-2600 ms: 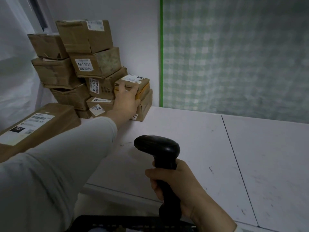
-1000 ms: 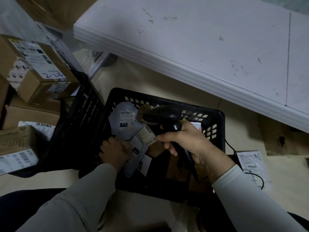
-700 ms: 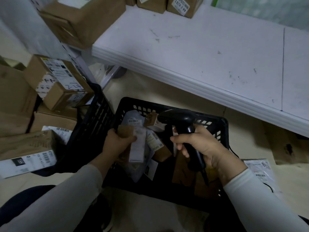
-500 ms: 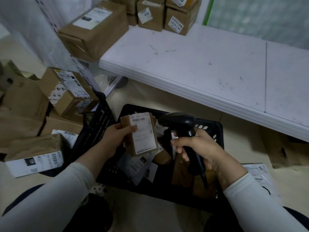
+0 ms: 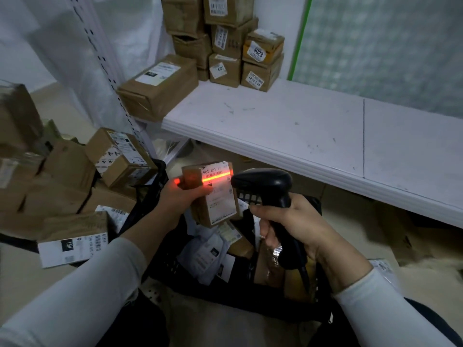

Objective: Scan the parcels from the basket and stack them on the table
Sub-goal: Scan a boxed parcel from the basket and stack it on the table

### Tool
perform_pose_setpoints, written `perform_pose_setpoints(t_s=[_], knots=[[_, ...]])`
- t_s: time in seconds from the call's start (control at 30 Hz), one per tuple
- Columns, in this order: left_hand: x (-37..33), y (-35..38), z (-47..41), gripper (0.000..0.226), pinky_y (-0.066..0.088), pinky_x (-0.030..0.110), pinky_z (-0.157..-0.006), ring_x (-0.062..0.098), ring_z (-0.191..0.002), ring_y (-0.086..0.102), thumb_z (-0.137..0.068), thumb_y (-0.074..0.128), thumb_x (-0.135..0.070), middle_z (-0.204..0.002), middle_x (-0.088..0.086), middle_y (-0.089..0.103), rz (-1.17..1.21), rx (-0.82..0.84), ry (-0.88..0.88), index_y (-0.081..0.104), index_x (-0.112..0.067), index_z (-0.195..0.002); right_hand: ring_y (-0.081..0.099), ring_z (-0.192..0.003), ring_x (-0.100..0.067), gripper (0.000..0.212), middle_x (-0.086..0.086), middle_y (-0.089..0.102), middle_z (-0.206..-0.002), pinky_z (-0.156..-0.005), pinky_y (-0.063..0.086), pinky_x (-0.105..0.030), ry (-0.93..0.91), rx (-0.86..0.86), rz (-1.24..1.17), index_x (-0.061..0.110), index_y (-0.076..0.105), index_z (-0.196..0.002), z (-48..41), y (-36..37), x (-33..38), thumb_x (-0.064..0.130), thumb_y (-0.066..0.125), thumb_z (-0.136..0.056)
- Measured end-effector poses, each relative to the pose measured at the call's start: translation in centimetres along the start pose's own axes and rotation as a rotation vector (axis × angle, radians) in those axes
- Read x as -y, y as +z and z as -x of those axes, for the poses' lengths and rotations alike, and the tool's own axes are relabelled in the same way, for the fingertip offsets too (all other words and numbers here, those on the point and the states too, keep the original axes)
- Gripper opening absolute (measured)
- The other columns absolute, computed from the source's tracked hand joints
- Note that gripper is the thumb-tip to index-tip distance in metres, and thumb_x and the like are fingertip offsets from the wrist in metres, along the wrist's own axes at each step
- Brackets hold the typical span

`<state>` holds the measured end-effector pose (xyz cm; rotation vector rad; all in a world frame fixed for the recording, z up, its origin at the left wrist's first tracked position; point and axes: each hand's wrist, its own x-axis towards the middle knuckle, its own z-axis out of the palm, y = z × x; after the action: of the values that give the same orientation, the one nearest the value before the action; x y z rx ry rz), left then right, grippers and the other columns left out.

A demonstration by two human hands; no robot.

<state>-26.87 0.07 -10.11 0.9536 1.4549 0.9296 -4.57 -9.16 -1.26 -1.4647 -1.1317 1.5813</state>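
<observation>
Both hands are full: my left hand (image 5: 175,197) grips a parcel (image 5: 220,211) above the basket (image 5: 225,295), my right hand (image 5: 288,221) clasps the scanner (image 5: 263,181) (red line (image 5: 215,177) crossing the label (image 5: 221,194)). More parcels (image 5: 225,46) are stacked far left on the counter (image 5: 275,126).

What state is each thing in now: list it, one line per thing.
small parcel: held above the basket, label toward the scanner, red beam across the label's top.
scanner: beam on, aimed at the small parcel.
left hand: grips the small parcel.
right hand: grips the scanner's handle.
basket: on the floor, parcels and mailer bags inside.
stacked boxes: piled in the back left corner of the table.
</observation>
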Motion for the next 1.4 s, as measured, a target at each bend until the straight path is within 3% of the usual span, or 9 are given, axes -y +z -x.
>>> perform_pose_setpoints(t_s=[0.17,0.4,0.97,1.03,1.13,1.23,1.3,1.33,1.4], knots=[[-0.8,0.1,0.7,0.040,0.056,0.035,-0.081,0.019,-0.095,0.068,-0.069,0.082,-0.012,-0.100,0.005,0.072,-0.047,-0.017,0.079,0.068,-0.010,-0.106,0.047,-0.036,-0.023,0.028,-0.017,0.056,-0.052,-0.042,0.039,-0.026,-0.031,-0.002,0.002,0.004,0.059,-0.057,1.0,0.2,0.5,0.011,0.071,-0.082],[-1.7,0.4,1.0,0.035,0.054,0.027,-0.072,0.018,-0.090,0.068,-0.071,0.080,-0.008,-0.097,0.006,0.072,-0.043,-0.025,0.112,0.068,-0.007,-0.104,0.047,-0.034,-0.020,0.027,-0.014,0.056,-0.051,-0.041,0.039,-0.024,-0.040,-0.006,0.008,0.002,0.058,-0.061,1.5,0.3,0.9,0.010,0.069,-0.084],[-2.0,0.5,0.9,0.042,0.054,0.044,-0.089,0.023,-0.096,0.069,-0.067,0.083,-0.008,-0.104,0.007,0.072,0.004,-0.015,0.066,0.068,-0.006,-0.107,0.047,-0.033,-0.019,0.023,-0.013,0.055,-0.051,-0.039,0.038,-0.022,-0.059,0.004,-0.020,0.001,0.057,-0.066,2.1,0.0,1.1,0.009,0.069,-0.084],[-2.2,0.6,1.0,0.034,0.055,0.041,-0.085,0.023,-0.095,0.069,-0.070,0.081,-0.010,-0.103,0.008,0.072,0.039,0.000,0.043,0.070,-0.008,-0.102,0.048,-0.036,-0.020,0.017,-0.014,0.058,-0.053,-0.039,0.038,-0.022,-0.073,-0.045,-0.048,-0.001,0.060,-0.075,1.9,-0.1,1.1,0.009,0.070,-0.083],[-3.3,1.4,1.7,0.018,0.056,0.029,-0.069,0.018,-0.084,0.069,-0.081,0.072,-0.015,-0.097,0.008,0.073,0.134,0.049,-0.027,0.069,-0.008,-0.097,0.054,-0.044,-0.023,0.012,-0.017,0.065,-0.063,-0.039,0.040,-0.024,-0.094,-0.208,-0.143,-0.001,0.063,-0.084,0.8,-0.6,1.2,0.008,0.070,-0.083],[-4.6,2.9,1.8,0.025,0.054,0.031,-0.074,0.019,-0.079,0.068,-0.085,0.068,-0.026,-0.087,0.006,0.072,0.167,0.145,-0.081,0.067,-0.008,-0.102,0.055,-0.052,-0.025,0.011,-0.024,0.068,-0.074,-0.042,0.042,-0.025,-0.083,-0.339,-0.210,0.003,0.064,-0.079,-0.5,-1.6,1.7,0.010,0.072,-0.082],[-5.7,4.1,1.7,0.029,0.054,0.029,-0.068,0.016,-0.074,0.070,-0.087,0.064,-0.030,-0.083,0.004,0.073,0.196,0.212,-0.095,0.065,-0.008,-0.106,0.049,-0.047,-0.023,0.014,-0.020,0.062,-0.065,-0.042,0.040,-0.025,-0.076,-0.359,-0.220,0.004,0.063,-0.075,-1.1,-2.1,2.2,0.010,0.075,-0.080],[-6.2,4.7,1.6,0.030,0.056,0.030,-0.070,0.016,-0.076,0.071,-0.088,0.063,-0.031,-0.085,0.004,0.074,0.206,0.238,-0.099,0.064,-0.008,-0.108,0.046,-0.043,-0.020,0.014,-0.015,0.058,-0.060,-0.041,0.040,-0.024,-0.082,-0.366,-0.225,0.006,0.063,-0.075,-1.4,-2.3,2.5,0.010,0.075,-0.079],[-7.3,5.6,1.2,0.033,0.054,0.039,-0.089,0.022,-0.094,0.070,-0.089,0.061,-0.032,-0.100,0.007,0.073,0.203,0.295,-0.103,0.063,-0.011,-0.114,0.046,-0.044,-0.018,0.015,-0.011,0.055,-0.058,-0.042,0.041,-0.025,-0.104,-0.400,-0.239,0.007,0.063,-0.084,-1.9,-2.8,3.2,0.007,0.076,-0.077]])
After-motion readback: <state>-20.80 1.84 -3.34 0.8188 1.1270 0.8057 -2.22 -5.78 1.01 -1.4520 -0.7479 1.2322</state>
